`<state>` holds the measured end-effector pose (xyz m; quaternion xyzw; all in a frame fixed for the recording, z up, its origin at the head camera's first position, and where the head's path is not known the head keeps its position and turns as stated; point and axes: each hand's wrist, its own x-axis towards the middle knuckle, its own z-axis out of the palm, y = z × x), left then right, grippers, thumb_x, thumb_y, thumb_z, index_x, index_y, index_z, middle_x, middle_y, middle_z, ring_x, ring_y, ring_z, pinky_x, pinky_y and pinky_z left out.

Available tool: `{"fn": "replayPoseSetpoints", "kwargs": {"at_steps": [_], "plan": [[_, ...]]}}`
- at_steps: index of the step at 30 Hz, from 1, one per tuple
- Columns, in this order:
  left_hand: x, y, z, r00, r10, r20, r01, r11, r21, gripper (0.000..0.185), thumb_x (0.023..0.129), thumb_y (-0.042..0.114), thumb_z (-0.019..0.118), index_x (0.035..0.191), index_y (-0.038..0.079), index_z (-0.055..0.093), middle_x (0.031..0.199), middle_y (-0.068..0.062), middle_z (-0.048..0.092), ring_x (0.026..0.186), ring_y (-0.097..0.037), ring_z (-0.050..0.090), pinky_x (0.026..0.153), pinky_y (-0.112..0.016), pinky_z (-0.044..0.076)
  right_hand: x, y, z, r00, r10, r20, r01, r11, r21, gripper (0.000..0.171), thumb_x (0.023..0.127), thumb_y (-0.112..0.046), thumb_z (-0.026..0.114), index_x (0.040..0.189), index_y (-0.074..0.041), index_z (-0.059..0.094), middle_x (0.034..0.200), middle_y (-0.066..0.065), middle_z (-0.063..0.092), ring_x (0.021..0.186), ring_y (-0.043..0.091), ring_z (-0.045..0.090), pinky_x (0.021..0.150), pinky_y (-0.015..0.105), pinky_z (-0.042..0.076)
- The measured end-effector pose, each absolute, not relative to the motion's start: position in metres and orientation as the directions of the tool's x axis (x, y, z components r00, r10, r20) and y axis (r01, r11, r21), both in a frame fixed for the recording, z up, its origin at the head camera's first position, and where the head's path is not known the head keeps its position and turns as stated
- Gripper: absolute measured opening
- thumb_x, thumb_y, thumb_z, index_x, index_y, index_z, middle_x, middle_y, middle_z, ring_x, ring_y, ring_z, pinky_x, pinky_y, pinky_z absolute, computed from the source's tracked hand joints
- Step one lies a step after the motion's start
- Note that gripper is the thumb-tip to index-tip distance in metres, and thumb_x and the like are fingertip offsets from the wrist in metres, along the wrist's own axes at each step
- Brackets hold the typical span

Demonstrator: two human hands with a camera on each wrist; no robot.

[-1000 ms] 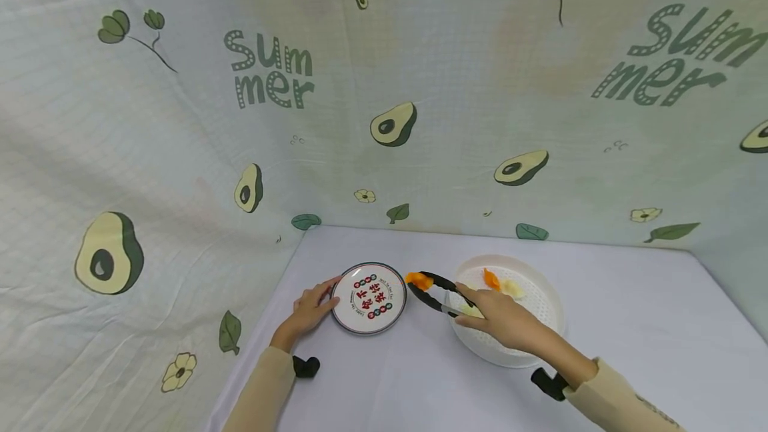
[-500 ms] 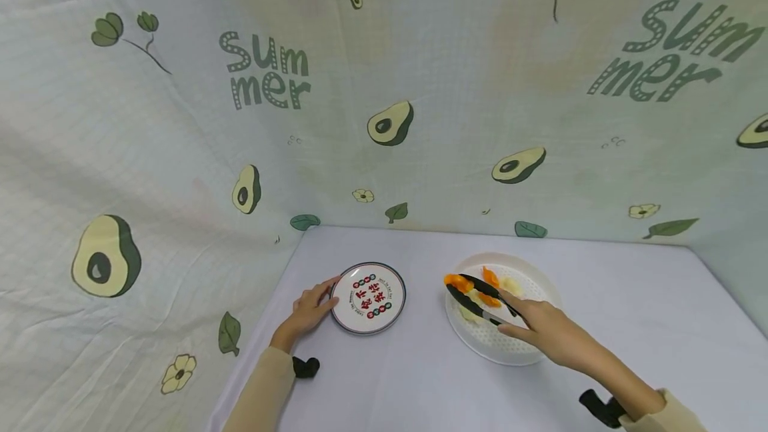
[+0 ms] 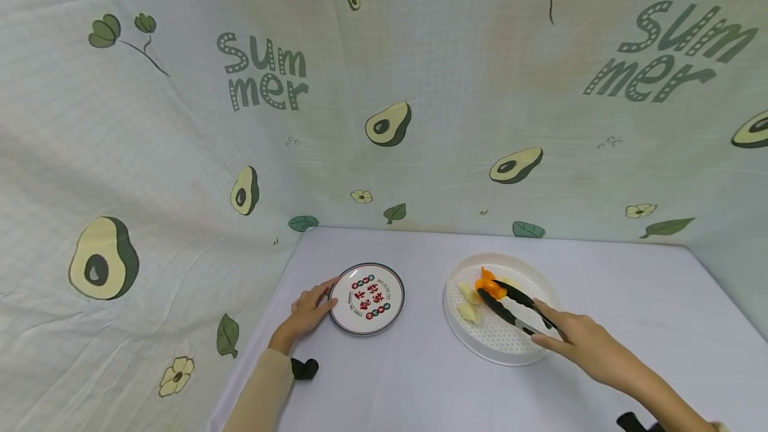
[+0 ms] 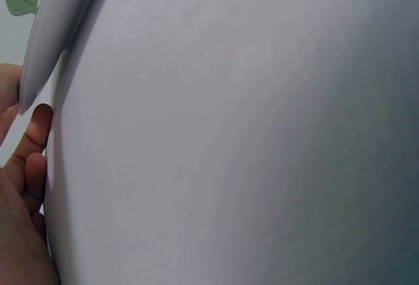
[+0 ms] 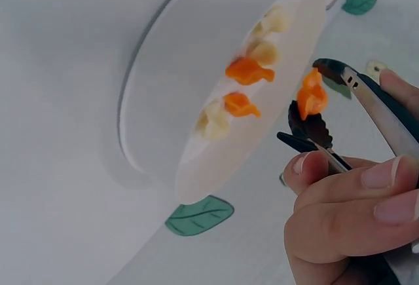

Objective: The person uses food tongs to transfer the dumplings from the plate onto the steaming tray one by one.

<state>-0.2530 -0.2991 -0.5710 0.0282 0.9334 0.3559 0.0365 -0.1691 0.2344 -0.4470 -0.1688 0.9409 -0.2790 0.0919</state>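
My right hand [image 3: 549,333] grips the handles of black tongs [image 3: 515,305], whose tips pinch an orange food piece [image 3: 486,283] over the white perforated tray [image 3: 510,349]. In the right wrist view the tongs [image 5: 314,131] hold the orange piece [image 5: 311,95] just above the tray [image 5: 170,108], where two orange pieces [image 5: 248,70] and some pale ones [image 5: 265,50] lie. My left hand [image 3: 319,297] rests with straight fingers against the rim of a small printed plate [image 3: 367,298]. The left wrist view shows only those fingers [image 4: 31,157] beside the plate's rim [image 4: 49,33].
Pale food pieces [image 3: 469,302] lie at the tray's left side. An avocado-print cloth [image 3: 384,99] walls in the table at the back and left. The pale table top [image 3: 420,379] runs between plate and tray and toward me.
My right hand has carried the tongs with the orange piece rightward, from beside the printed plate to above the white tray. The left hand has stayed on the plate's rim.
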Motion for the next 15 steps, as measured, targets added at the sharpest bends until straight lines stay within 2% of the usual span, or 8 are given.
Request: {"fn": "replayPoseSetpoints", "kwargs": {"at_steps": [4, 7, 9, 12, 14, 15], "plan": [[-0.254, -0.300, -0.574, -0.996, 0.078, -0.048, 0.027, 0.751, 0.659, 0.052, 0.100, 0.036, 0.059, 0.150, 0.027, 0.047, 0.147, -0.009, 0.049, 0.123, -0.032, 0.041, 0.101, -0.062, 0.019, -0.168, 0.245, -0.449, -0.929, -0.356, -0.103, -0.242, 0.794, -0.557, 0.076, 0.096, -0.041, 0.064, 0.144, 0.012, 0.041, 0.067, -0.001, 0.038, 0.058, 0.010, 0.034, 0.052, 0.028, 0.034], [-0.255, -0.300, -0.575, -0.996, 0.079, -0.048, 0.028, 0.753, 0.657, 0.052, 0.100, 0.036, 0.059, 0.150, 0.027, 0.047, 0.144, -0.009, 0.052, 0.122, -0.032, 0.041, 0.100, -0.062, 0.019, -0.169, 0.252, -0.450, -0.930, -0.341, -0.135, -0.217, 0.808, -0.547, 0.077, 0.096, -0.041, 0.064, 0.144, 0.013, 0.039, 0.067, 0.000, 0.037, 0.062, 0.012, 0.038, 0.055, 0.029, 0.036], [-0.255, -0.300, -0.575, -0.996, 0.078, -0.046, 0.028, 0.750, 0.661, 0.052, 0.100, 0.036, 0.059, 0.150, 0.027, 0.047, 0.144, -0.009, 0.052, 0.122, -0.032, 0.041, 0.100, -0.062, 0.019, -0.170, 0.256, -0.450, -0.930, -0.332, -0.161, -0.198, 0.817, -0.542, 0.079, 0.096, -0.041, 0.064, 0.144, 0.014, 0.038, 0.072, 0.006, 0.047, 0.069, 0.017, 0.045, 0.060, 0.033, 0.039], [-0.255, -0.299, -0.575, -0.996, 0.075, -0.043, 0.028, 0.748, 0.663, 0.052, 0.100, 0.036, 0.059, 0.150, 0.026, 0.047, 0.143, -0.009, 0.052, 0.122, -0.032, 0.041, 0.100, -0.062, 0.019, -0.173, 0.261, -0.451, -0.927, -0.326, -0.183, -0.190, 0.832, -0.521, 0.080, 0.095, -0.043, 0.064, 0.144, 0.015, 0.038, 0.098, 0.027, 0.064, 0.088, 0.031, 0.060, 0.069, 0.045, 0.049], [-0.255, -0.299, -0.575, -0.997, 0.073, -0.039, 0.029, 0.749, 0.663, 0.052, 0.100, 0.036, 0.059, 0.150, 0.026, 0.047, 0.143, -0.009, 0.052, 0.122, -0.033, 0.041, 0.100, -0.062, 0.019, -0.174, 0.264, -0.452, -0.925, -0.332, -0.186, -0.198, 0.838, -0.509, 0.080, 0.095, -0.044, 0.064, 0.143, 0.016, 0.039, 0.117, 0.037, 0.060, 0.103, 0.043, 0.061, 0.076, 0.055, 0.050], [-0.254, -0.299, -0.575, -0.997, 0.071, -0.040, 0.027, 0.750, 0.661, 0.052, 0.100, 0.036, 0.059, 0.150, 0.026, 0.047, 0.143, -0.009, 0.053, 0.122, -0.033, 0.041, 0.100, -0.062, 0.019, -0.175, 0.265, -0.453, -0.924, -0.331, -0.190, -0.197, 0.841, -0.504, 0.081, 0.095, -0.045, 0.064, 0.143, 0.015, 0.039, 0.118, 0.038, 0.059, 0.107, 0.047, 0.060, 0.079, 0.058, 0.050]]}}
